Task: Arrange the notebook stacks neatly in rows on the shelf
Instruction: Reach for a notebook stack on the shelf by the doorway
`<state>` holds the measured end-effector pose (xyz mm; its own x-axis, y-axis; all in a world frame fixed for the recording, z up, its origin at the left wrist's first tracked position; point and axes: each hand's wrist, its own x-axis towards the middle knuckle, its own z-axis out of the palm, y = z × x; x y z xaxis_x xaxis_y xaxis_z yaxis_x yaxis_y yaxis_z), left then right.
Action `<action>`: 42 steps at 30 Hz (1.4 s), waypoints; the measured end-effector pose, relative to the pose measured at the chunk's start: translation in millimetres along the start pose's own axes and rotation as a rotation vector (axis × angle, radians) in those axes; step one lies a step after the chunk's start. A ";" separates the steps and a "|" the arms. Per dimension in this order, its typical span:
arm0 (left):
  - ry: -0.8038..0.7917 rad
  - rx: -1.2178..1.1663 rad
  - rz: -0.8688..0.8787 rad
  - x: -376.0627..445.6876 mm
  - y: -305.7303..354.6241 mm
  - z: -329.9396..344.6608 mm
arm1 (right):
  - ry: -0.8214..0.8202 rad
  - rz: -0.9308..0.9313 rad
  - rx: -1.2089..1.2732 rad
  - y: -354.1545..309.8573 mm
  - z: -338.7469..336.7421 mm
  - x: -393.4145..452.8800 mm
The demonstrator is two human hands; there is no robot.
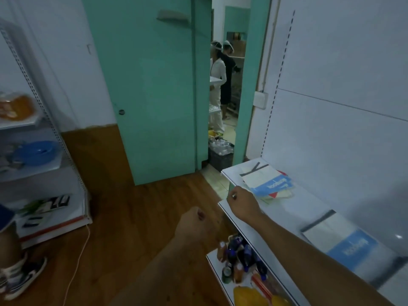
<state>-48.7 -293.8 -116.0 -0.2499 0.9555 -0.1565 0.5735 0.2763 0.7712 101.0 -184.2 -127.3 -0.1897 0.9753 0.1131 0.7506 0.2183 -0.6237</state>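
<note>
both hands are curling into loose fists, gripping nothing: the left hand (194, 224) is hovering over the floor, the right hand (241, 204) at the shelf (309, 208) edge. one notebook stack (268, 184) is lying at 1 o'clock of it, another notebook stack (344, 244) at 4 o'clock.

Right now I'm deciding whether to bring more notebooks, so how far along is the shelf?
Partly done. The near stack lies squared on the shelf. The far stack is fanned and crooked. Neither the left hand nor the right hand holds a notebook. Left: square the far stack, line up both.
</note>
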 end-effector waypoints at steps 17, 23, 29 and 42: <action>-0.187 0.118 0.188 286.7 34.6 -13.6 | 0.126 0.273 0.009 3.3 39.3 207.0; -0.494 0.212 0.348 339.8 61.3 40.7 | 0.273 0.717 -0.079 55.4 10.2 186.6; -0.653 0.211 0.428 354.9 74.7 81.9 | 0.275 1.061 -0.043 84.0 10.7 139.8; -0.771 0.086 0.272 352.9 83.5 107.6 | 0.569 1.238 0.299 92.0 36.8 135.3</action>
<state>-5.0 77.6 -173.2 0.4947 0.7836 -0.3758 0.6027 0.0022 0.7980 121.1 -33.4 -197.8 0.8245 0.4227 -0.3763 0.0644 -0.7307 -0.6797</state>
